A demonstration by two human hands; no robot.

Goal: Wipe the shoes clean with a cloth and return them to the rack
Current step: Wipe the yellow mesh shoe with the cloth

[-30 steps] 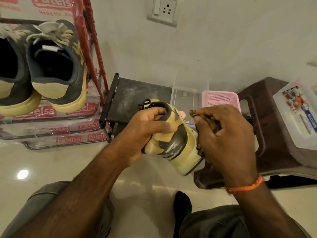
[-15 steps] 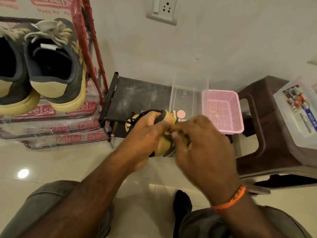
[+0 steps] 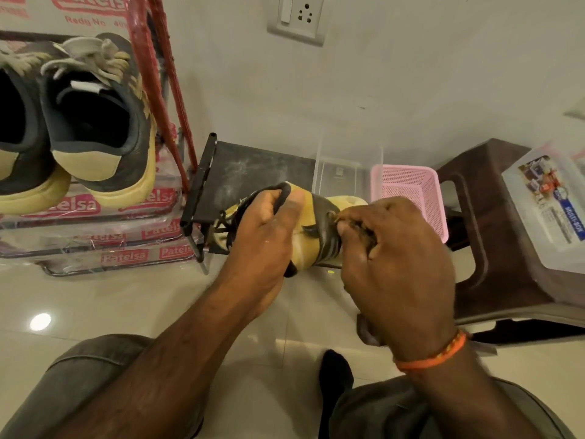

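Yellow-and-black shoe (image 3: 308, 229) was held at centre frame, being wiped with a dark cloth (image 3: 359, 229).

Left hand (image 3: 269, 236) gripped the laced end, fingers curled round it; right hand (image 3: 395, 264) pinched the bunched cloth against the shoe's side. Its long axis ran left to right; which end was the toe could not be told. Steadying it firmly and rubbing along the panels would probably clean best. Grey sneakers (image 3: 95, 122) sat on the rack (image 3: 164, 74) at upper left.

Open tiled floor (image 3: 95, 299) lies near-left. Red-framed metal shoe rack (image 3: 177, 128) blocks far-left; brown plastic stool (image 3: 493, 248) blocks right; low black metal shelf (image 3: 253, 172) stands between.
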